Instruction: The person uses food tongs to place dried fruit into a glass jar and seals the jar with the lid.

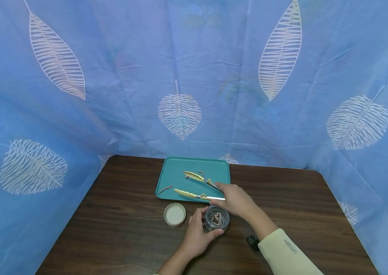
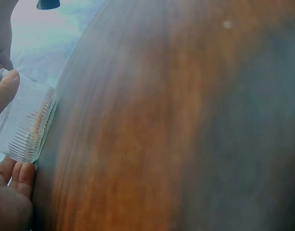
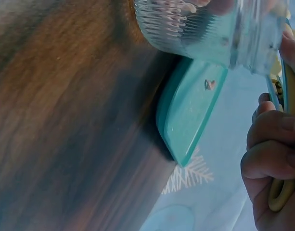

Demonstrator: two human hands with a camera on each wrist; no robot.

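Observation:
My left hand (image 1: 195, 236) grips a clear ribbed jar (image 1: 227, 223) around its side, thumb at the front and fingers at the back. Pinkish, worm-like strips (image 1: 218, 218) lie inside the uncapped jar. Just above the jar, my right hand (image 1: 237, 200) holds a pair of tongs (image 1: 185, 193) with metal arms and pale yellow scalloped tips. The tongs are spread wide and point left over a teal tray (image 1: 173, 173). One strip (image 1: 165, 189) lies at the tray's front left; others show by the upper tip. In the right wrist view, fingers (image 3: 267, 159) curl around the tongs.
A round lid with a white inside (image 1: 174, 214) lies on the dark wooden table (image 1: 128, 225) left of the jar. Blue cloth with white leaf prints (image 1: 139, 110) hangs behind the table and along both sides. A small black object (image 1: 253, 242) shows by my right sleeve.

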